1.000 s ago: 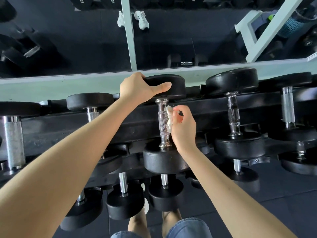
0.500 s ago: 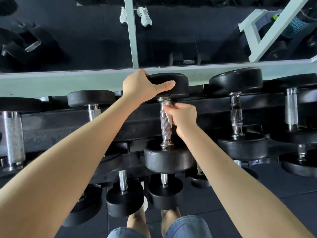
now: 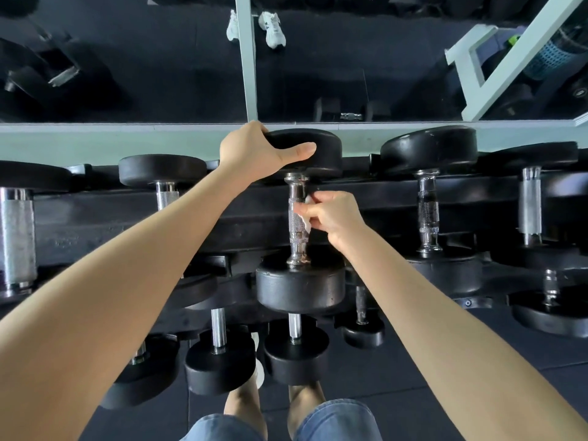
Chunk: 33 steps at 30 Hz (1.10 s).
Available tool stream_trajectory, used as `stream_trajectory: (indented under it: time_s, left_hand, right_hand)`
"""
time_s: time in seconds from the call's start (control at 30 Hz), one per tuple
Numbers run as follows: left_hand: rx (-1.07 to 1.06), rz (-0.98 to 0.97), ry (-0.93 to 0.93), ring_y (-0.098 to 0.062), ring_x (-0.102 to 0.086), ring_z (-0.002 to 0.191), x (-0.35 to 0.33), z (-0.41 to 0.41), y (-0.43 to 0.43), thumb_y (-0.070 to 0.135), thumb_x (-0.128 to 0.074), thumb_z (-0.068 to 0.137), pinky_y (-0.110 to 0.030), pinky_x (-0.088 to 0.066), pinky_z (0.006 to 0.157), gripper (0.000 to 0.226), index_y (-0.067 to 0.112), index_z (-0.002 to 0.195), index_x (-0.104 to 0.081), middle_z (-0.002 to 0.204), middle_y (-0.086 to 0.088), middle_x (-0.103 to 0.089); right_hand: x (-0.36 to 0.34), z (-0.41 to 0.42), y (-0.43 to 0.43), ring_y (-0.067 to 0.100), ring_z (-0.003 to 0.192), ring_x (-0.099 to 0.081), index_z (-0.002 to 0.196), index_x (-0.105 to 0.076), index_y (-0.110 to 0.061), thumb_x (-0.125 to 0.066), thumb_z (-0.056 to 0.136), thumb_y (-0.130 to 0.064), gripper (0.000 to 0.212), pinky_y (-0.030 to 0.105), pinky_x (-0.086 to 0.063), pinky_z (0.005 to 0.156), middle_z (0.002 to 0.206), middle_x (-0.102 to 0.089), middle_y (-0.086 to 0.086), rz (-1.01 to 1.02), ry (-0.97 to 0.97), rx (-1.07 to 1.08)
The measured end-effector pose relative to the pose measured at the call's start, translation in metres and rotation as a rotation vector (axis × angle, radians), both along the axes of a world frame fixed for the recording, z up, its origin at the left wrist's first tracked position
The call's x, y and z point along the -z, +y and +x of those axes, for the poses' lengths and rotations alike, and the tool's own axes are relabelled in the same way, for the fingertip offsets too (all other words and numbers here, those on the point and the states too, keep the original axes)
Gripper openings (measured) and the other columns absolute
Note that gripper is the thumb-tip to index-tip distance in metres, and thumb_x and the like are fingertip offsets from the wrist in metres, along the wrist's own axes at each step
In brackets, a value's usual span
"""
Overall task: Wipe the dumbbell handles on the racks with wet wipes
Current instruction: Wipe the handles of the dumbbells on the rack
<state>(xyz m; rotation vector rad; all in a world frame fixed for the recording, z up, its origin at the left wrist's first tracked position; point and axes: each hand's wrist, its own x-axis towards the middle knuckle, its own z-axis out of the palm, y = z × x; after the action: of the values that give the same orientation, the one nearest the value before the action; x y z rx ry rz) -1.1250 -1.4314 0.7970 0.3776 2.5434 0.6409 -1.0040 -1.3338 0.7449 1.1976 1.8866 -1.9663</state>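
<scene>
1. While its fingers curl around a white wet wipe (image 3: pixel 306 226), the right grip (image 3: pixel 334 218) pinches that wipe against the right side of the knurled chrome handle (image 3: pixel 297 218), about midway along it.
2. That handle belongs to a black dumbbell lying near-to-far on the top tier of the rack (image 3: pixel 127 218), its near head (image 3: pixel 300 288) towards the person.
3. Clasping the far head (image 3: pixel 321 148), the left grip (image 3: pixel 254 151) lays its thumb along the near edge and its fingers over the left rim.
4. Neighbouring dumbbells (image 3: pixel 428 211) sit left and right on the same tier; smaller ones (image 3: pixel 219 364) rest on a lower, nearer tier.
5. Beyond the rack stands a mirror (image 3: pixel 350 58).
</scene>
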Motion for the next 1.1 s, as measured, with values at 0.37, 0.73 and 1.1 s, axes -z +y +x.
stream_trajectory:
  time_s: [0.37,0.73,1.1]
  left_hand:
    - [-0.070,0.105,-0.055,-0.015,-0.051,0.100,-0.005,0.007,-0.007,0.069,-0.063,0.071,-0.028,-0.042,0.083,0.078,0.017,0.127,-0.050,0.105,0.009,-0.052]
    - [-0.127,0.252,-0.069,-0.009,-0.053,0.115,-0.006,0.016,-0.052,0.049,-0.063,0.084,-0.026,-0.042,0.091,0.050,0.032,0.129,-0.051,0.129,0.006,-0.056]
    - [-0.200,0.326,-0.002,-0.010,-0.058,0.110,-0.015,0.015,-0.096,0.036,-0.059,0.089,-0.034,-0.046,0.097,0.033,0.031,0.122,-0.058,0.122,0.009,-0.060]
  right_hand:
    - [-0.016,0.031,-0.004,0.015,0.084,-0.062,0.126,-0.057,-0.007,-0.049,0.093,-0.003,0.034,0.018,-0.046,0.077,0.111,-0.067,0.012,0.933,0.349,-0.651]
    - [0.002,-0.001,0.044,0.024,0.099,-0.068,0.103,-0.072,-0.012,-0.080,0.051,0.019,0.061,0.036,-0.047,0.093,0.102,-0.072,0.005,1.250,0.785,-1.544]
    - [0.003,0.022,0.029,0.014,0.113,-0.051,0.113,-0.068,-0.024,-0.049,0.090,0.001,0.039,0.016,-0.037,0.090,0.107,-0.064,-0.007,0.905,0.335,-1.686]
